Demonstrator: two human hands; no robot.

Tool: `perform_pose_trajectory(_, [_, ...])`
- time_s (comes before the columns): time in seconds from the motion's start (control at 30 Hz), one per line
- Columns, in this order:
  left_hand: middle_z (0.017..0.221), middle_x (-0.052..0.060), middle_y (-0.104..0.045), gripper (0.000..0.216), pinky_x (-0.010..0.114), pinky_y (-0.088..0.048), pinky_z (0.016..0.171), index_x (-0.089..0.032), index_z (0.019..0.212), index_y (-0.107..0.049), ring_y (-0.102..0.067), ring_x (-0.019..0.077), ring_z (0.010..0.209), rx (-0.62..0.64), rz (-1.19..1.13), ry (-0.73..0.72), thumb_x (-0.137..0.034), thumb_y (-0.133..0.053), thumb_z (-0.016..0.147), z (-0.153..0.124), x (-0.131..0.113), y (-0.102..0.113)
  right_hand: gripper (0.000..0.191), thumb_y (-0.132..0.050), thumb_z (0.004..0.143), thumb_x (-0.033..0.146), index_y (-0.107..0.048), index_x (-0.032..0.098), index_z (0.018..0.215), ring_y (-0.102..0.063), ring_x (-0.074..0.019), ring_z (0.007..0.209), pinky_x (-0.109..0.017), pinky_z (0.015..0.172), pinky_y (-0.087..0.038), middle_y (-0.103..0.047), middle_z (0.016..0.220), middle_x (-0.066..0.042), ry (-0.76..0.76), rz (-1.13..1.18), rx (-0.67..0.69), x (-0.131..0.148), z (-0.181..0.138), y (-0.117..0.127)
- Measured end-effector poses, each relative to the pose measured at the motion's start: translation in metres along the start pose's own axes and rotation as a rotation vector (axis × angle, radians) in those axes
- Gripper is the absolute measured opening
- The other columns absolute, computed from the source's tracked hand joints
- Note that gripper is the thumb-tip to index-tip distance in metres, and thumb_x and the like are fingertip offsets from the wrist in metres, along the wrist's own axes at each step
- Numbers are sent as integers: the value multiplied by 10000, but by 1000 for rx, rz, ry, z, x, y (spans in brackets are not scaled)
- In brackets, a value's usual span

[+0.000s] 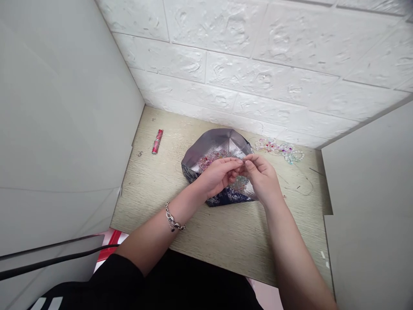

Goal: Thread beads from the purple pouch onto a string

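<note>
Pinches with left hand [217,176] and right hand [263,178], perhaps around something indiscernible; shows strung beads [285,149] right of centre, loose beads [209,159] remaining mid-frame.

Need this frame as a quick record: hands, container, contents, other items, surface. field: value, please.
left_hand: left hand, fingertips pinched, close to the right's, over the container
right_hand: right hand, fingertips pinched; anything held is too small to tell
left_wrist: silver chain bracelet
container: silver-lined pouch, open, dark blue patterned outside
contents: small beads, some pink-red, some pale; partly hidden by hands
right_of_container: bead strands, near the wall
left_of_container: red tube
surface: light wood-grain table
</note>
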State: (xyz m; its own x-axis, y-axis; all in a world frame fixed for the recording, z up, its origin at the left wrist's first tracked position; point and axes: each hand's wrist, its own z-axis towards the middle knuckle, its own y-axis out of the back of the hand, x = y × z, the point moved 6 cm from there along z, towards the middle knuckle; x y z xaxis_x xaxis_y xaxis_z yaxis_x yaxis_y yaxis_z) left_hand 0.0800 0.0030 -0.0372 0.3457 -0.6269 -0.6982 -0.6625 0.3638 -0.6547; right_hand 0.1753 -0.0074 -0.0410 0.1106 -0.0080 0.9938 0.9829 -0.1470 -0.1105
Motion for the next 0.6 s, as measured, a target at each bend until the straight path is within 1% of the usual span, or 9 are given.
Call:
perform_pose_trajectory(0.2, [535,-35,-431,113,171,-249,440,-115,648,-521,-362,9,457,-41,74,-5,-209,-579,668,-1,-1,0,109,-560,698,284,-509,208,757,-535,-82,604,-254,628,-483,-534,704,25,49,-18,-33,10,-2,0])
perform_pose_trajectory(0.47, [565,-31,-446,124,179,-240,447,-109,663,-534,-365,5,467,-45,109,-8,-224,-581,665,-2,-1,1,77,-518,736,272,-510,216,789,-538,-103,636,-277,652,-458,-539,731,13,146,-173,6,16,-4,1])
perform_pose_trajectory(0.6, [565,-29,-446,115,178,-239,449,-108,657,-530,-368,8,477,-43,103,-18,-215,-573,669,-1,-2,1,76,-502,749,273,-500,219,802,-538,-108,648,-289,664,-453,-538,734,13,156,-195,27,17,-4,0])
